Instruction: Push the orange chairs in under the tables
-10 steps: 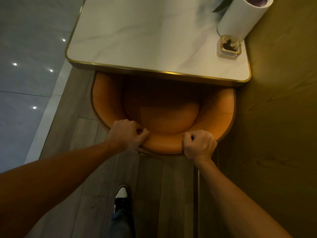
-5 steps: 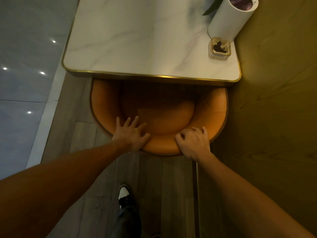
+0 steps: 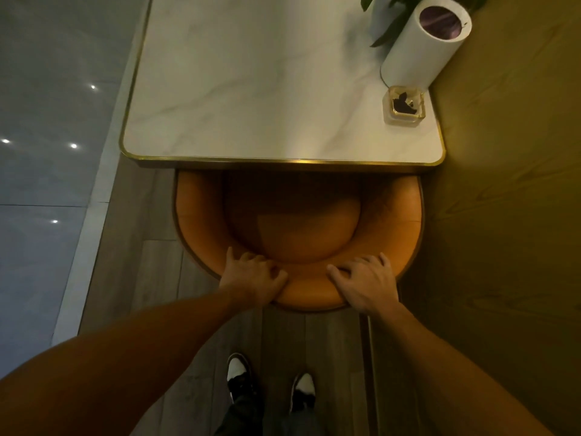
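Both hands, left (image 3: 251,280) and right (image 3: 364,283), fingers loosely spread, rest on rounded padded orange chair (image 3: 201,212) back.

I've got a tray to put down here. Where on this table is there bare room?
The marble table is bare across its left and middle, from the gold edge by the orange chair up to the far end. The right side by the wall is crowded: white cylinder, glass ashtray and plant. Left hand and right hand rest on the chair back.

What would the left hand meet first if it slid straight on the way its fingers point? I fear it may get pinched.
Probably the chair's seat cushion, then the table's gold edge; depth is unclear. The left hand rests on the backrest.
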